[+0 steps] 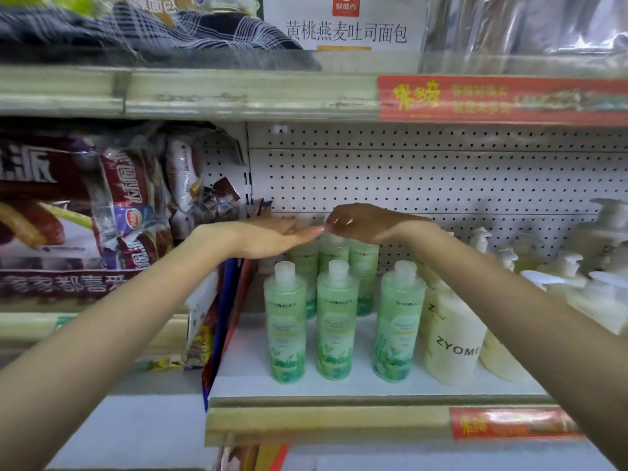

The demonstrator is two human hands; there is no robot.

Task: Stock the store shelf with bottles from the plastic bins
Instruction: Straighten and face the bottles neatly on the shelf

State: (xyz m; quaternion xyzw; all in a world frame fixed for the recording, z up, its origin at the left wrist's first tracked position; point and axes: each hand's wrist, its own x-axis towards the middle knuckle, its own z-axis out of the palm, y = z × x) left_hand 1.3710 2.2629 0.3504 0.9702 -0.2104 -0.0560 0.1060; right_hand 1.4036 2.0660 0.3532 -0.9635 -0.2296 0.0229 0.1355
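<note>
Several green bottles with clear caps stand in two rows on the white shelf (238,375); the front-row bottle (336,321) stands in the middle. My right hand (370,224) reaches over the back row, its fingers curled down onto the cap of the middle back-row green bottle (333,251). My left hand (272,237) is held flat beside it, fingers straight and pointing right. Its fingertips meet my right hand's fingers above that bottle. The left hand holds nothing. No plastic bins are in view.
Cream ZYOME bottles (455,338) and white pump bottles (574,277) fill the shelf's right side. Snack bags (129,212) crowd the left bay, and flat packets (234,300) lean at the divider. A pegboard back wall (441,178) and the upper shelf edge (238,96) enclose the space.
</note>
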